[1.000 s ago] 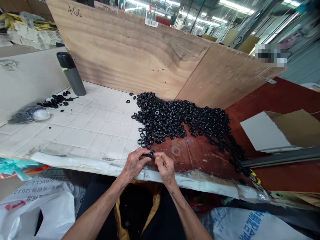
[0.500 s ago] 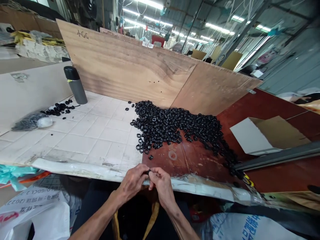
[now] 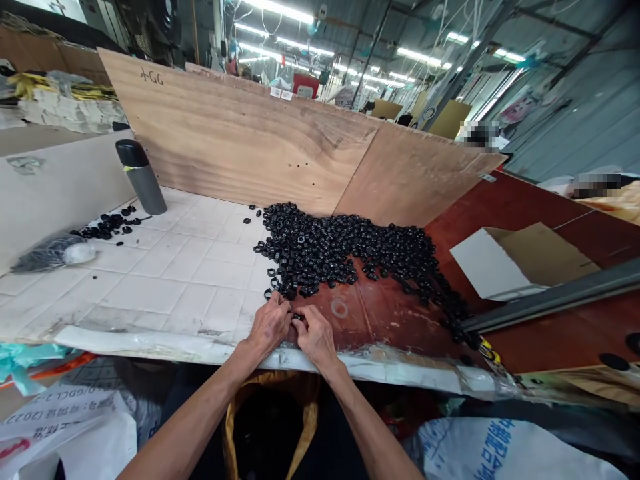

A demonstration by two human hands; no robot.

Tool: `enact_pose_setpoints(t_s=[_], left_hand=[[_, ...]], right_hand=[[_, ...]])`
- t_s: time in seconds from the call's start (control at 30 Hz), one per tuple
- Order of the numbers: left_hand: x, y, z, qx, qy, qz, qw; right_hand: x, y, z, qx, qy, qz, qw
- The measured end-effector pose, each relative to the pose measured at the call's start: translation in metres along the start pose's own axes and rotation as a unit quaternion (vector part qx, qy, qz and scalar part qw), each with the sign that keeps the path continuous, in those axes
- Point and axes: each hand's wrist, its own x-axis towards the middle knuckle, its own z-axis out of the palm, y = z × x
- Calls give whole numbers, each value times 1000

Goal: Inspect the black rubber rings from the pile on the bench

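A heap of small black plastic rings [image 3: 320,250] lies on the worktable. At its near edge, my left hand [image 3: 271,325] has its fingers bent and drawn together beside a few loose rings; what its fingertips hold, if anything, is hidden. Close beside it, my right hand [image 3: 315,333] pinches a small black ring [image 3: 297,317] between thumb and fingers, partly covered by them. Below the table edge, between my forearms, an open bag with a yellow-brown rim [image 3: 313,427] has a dark inside.
A grey bottle [image 3: 145,183] stands back left, near scattered black pieces [image 3: 107,225] and a plastic bag of dark parts [image 3: 47,253]. A plywood board [image 3: 240,133] closes off the back. To the right are an open carton [image 3: 490,267] and a metal bar [image 3: 540,307].
Both hands have moved forward from the table's front edge to the near side of the ring heap. My left fingers are now by the loose rings. The view has shifted slightly.
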Motion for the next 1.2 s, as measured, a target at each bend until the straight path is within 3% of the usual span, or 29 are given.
enact_pose_setpoints(t_s=[0.13, 0.23, 0.37, 0.53, 0.67, 0.8, 0.93, 1.03, 1.2], left_hand=[[-9, -7, 4, -98, 46, 4, 994], [-10, -12, 4, -276, 63, -56, 958], [-10, -12, -1, -488, -13, -105, 867], [-14, -6, -6, -547, -43, -87, 831], [-16, -4, -7, -548, -42, -71, 832], [-18, -4, -6, -509, -25, -47, 859], [-18, -5, -4, -500, -2, -27, 866], [-19, -6, -3, -505, -5, -28, 863], [-20, -7, -4, -459, -7, 7, 888]], right_hand=[[-3, 3, -4, 107, 43, 40, 993], [-1, 3, -8, 186, 49, 37, 981], [-2, 1, -10, 244, 42, 35, 968], [-4, 0, -12, 248, 43, 43, 967], [-3, 0, -12, 221, 52, 46, 973], [-5, -2, -11, 180, 67, 19, 981], [-8, -4, -13, 161, 41, -16, 986], [-10, -4, -15, 176, 13, 7, 984], [-10, -3, -14, 181, -11, 45, 982]])
